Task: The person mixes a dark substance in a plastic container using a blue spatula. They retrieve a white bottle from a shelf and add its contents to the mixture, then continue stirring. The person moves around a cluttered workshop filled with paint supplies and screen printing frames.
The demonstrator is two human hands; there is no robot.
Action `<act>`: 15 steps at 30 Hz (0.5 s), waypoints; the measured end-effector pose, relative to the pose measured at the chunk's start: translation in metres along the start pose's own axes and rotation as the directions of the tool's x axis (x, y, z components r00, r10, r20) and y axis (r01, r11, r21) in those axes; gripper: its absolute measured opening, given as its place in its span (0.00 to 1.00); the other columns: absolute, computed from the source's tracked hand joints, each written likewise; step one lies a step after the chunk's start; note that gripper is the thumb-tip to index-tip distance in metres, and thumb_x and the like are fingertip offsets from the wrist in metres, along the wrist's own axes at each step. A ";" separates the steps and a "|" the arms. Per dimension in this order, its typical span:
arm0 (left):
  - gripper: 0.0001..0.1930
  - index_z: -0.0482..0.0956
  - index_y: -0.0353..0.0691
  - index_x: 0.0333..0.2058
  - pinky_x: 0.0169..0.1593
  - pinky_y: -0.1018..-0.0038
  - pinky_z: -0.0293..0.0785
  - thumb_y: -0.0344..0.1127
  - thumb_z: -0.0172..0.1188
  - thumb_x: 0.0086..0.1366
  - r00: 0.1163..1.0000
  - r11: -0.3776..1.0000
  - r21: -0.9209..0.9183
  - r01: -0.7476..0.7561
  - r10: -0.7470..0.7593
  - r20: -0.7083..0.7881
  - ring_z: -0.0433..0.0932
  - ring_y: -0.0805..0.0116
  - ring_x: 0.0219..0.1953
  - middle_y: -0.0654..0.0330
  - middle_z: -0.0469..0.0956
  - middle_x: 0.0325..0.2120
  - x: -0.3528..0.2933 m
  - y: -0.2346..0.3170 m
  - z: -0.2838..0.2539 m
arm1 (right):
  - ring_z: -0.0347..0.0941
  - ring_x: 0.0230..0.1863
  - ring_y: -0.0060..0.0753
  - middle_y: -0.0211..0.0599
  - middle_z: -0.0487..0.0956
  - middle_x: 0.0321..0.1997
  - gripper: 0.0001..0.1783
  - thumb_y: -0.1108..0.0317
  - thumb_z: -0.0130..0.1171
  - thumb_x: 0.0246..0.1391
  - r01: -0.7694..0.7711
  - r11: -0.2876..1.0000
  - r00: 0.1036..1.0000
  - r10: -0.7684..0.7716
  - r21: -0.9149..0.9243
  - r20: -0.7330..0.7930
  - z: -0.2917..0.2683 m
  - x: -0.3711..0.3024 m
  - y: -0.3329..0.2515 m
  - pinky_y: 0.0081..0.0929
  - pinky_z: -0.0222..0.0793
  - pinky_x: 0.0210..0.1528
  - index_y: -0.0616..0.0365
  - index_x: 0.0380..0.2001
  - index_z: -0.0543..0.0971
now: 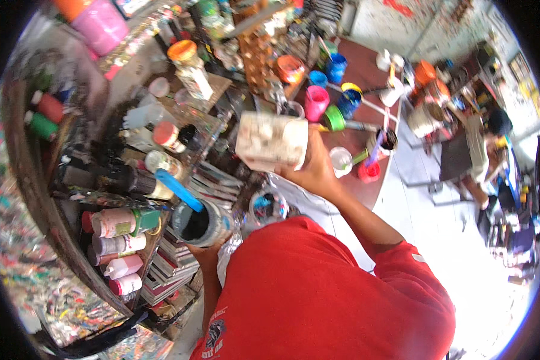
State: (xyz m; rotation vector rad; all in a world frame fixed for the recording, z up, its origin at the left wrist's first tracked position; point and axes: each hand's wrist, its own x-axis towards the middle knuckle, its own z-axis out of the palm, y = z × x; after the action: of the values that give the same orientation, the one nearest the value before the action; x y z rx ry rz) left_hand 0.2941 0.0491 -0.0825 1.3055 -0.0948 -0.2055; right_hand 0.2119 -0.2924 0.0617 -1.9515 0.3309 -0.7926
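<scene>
Seen from my head, a reddish-brown desk [361,60] stands ahead to my right, pale floor tiles [414,159] lie beyond its edge, and another person [477,150] is at the far right. To my left, bottles [124,265] lie on their sides by a dark wooden edge [57,238]. The desk carries a pink cup [316,103], a blue cup [336,69], a green cup [335,119] and a red cup [369,173]. My left hand [212,251] supports a grey tub [219,225] of dark paint [195,224], a flat blue stick [178,189] leaning out of it; those fingers curl low around it, mostly hidden. My right hand [314,167] grips a stained whitish square container [271,143] by its right side, fingers closed against it, held up left of the cups; I cannot tell what is inside.
</scene>
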 end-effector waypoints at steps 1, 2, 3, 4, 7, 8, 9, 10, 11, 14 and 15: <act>0.55 0.52 0.33 0.63 0.61 0.60 0.73 0.18 0.77 0.38 0.999 0.994 0.095 0.050 -0.050 -0.002 0.70 0.56 0.59 0.48 0.63 0.60 -0.001 0.005 -0.004 | 0.74 0.55 0.51 0.55 0.76 0.51 0.42 0.65 0.76 0.36 -0.018 0.996 1.000 0.021 -0.092 0.024 -0.003 -0.030 -0.001 0.41 0.68 0.59 0.65 0.54 0.65; 0.52 0.53 0.32 0.63 0.60 0.61 0.74 0.19 0.76 0.40 0.999 0.991 0.123 0.050 -0.052 0.014 0.70 0.57 0.59 0.48 0.64 0.60 -0.003 0.004 -0.019 | 0.74 0.55 0.53 0.55 0.76 0.50 0.44 0.65 0.77 0.36 -0.069 0.997 0.998 0.069 -0.033 0.009 0.001 -0.063 0.017 0.41 0.69 0.58 0.64 0.55 0.65; 0.50 0.54 0.32 0.63 0.60 0.62 0.74 0.19 0.74 0.42 0.998 0.987 0.152 0.049 -0.055 0.037 0.70 0.57 0.59 0.48 0.65 0.59 -0.002 0.000 -0.031 | 0.75 0.55 0.52 0.54 0.76 0.49 0.44 0.67 0.77 0.36 -0.119 0.992 0.993 0.119 -0.043 0.004 0.002 -0.094 0.030 0.41 0.70 0.58 0.63 0.56 0.65; 0.49 0.55 0.32 0.63 0.60 0.62 0.73 0.19 0.74 0.43 0.994 0.982 0.188 0.017 -0.037 0.099 0.71 0.57 0.59 0.48 0.66 0.59 0.001 0.007 -0.029 | 0.74 0.56 0.51 0.53 0.75 0.50 0.44 0.68 0.77 0.36 -0.176 0.984 0.984 0.175 -0.028 -0.016 0.003 -0.127 0.043 0.42 0.70 0.59 0.62 0.56 0.65; 0.46 0.57 0.32 0.62 0.62 0.62 0.71 0.21 0.74 0.45 0.971 0.965 0.249 -0.087 0.027 0.236 0.71 0.58 0.59 0.48 0.67 0.59 0.009 0.024 -0.024 | 0.72 0.59 0.47 0.51 0.72 0.54 0.43 0.70 0.77 0.38 -0.334 0.943 0.938 0.332 -0.001 -0.100 0.000 -0.196 0.065 0.42 0.68 0.61 0.62 0.57 0.64; 0.45 0.58 0.32 0.61 0.62 0.62 0.70 0.21 0.74 0.46 0.969 0.960 0.253 -0.119 0.056 0.242 0.71 0.58 0.59 0.49 0.68 0.58 0.009 0.018 -0.035 | 0.71 0.59 0.45 0.50 0.71 0.55 0.43 0.71 0.77 0.38 -0.375 0.927 0.920 0.374 0.009 -0.118 -0.003 -0.212 0.073 0.42 0.68 0.62 0.62 0.57 0.64; 0.44 0.58 0.32 0.61 0.62 0.62 0.69 0.22 0.74 0.46 0.964 0.955 0.255 -0.150 0.083 0.254 0.71 0.59 0.59 0.49 0.68 0.58 0.010 0.012 -0.042 | 0.68 0.62 0.42 0.47 0.69 0.58 0.44 0.72 0.77 0.38 -0.466 0.883 0.869 0.467 0.049 -0.164 -0.006 -0.231 0.089 0.41 0.67 0.63 0.62 0.58 0.64; 0.44 0.57 0.31 0.62 0.64 0.62 0.67 0.22 0.71 0.48 0.955 0.949 0.268 -0.164 0.086 0.282 0.70 0.58 0.59 0.49 0.67 0.59 0.012 0.008 -0.046 | 0.68 0.61 0.43 0.47 0.69 0.58 0.45 0.71 0.78 0.38 -0.501 0.865 0.834 0.490 0.021 -0.252 -0.009 -0.248 0.109 0.41 0.68 0.63 0.63 0.59 0.64; 0.43 0.55 0.31 0.63 0.65 0.62 0.64 0.22 0.69 0.50 0.948 0.944 0.278 -0.180 0.091 0.305 0.70 0.57 0.60 0.48 0.67 0.60 0.013 0.003 -0.049 | 0.68 0.61 0.43 0.47 0.69 0.57 0.46 0.71 0.78 0.38 -0.535 0.845 0.797 0.503 -0.005 -0.335 -0.017 -0.260 0.125 0.40 0.68 0.63 0.63 0.59 0.64; 0.44 0.53 0.31 0.65 0.66 0.62 0.62 0.24 0.69 0.53 0.943 0.955 0.238 -0.176 0.094 0.319 0.69 0.57 0.60 0.48 0.65 0.61 0.002 -0.005 -0.047 | 0.67 0.62 0.38 0.41 0.70 0.60 0.44 0.72 0.76 0.39 -0.613 0.788 0.701 0.506 -0.063 -0.503 -0.053 -0.280 0.168 0.40 0.66 0.64 0.61 0.61 0.66; 0.44 0.52 0.31 0.65 0.66 0.62 0.62 0.24 0.70 0.53 0.942 0.962 0.213 -0.171 0.096 0.322 0.69 0.57 0.60 0.49 0.65 0.61 0.000 -0.006 -0.040 | 0.69 0.60 0.39 0.41 0.73 0.58 0.45 0.69 0.77 0.38 -0.672 0.708 0.680 0.471 -0.219 -0.562 -0.068 -0.292 0.192 0.39 0.67 0.61 0.60 0.61 0.67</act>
State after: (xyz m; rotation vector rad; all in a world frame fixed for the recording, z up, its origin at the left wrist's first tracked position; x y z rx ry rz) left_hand 0.3011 0.0854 -0.0983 1.4921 -0.4889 -0.2872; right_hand -0.0331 -0.2789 -0.1965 -1.8103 1.4652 -0.7810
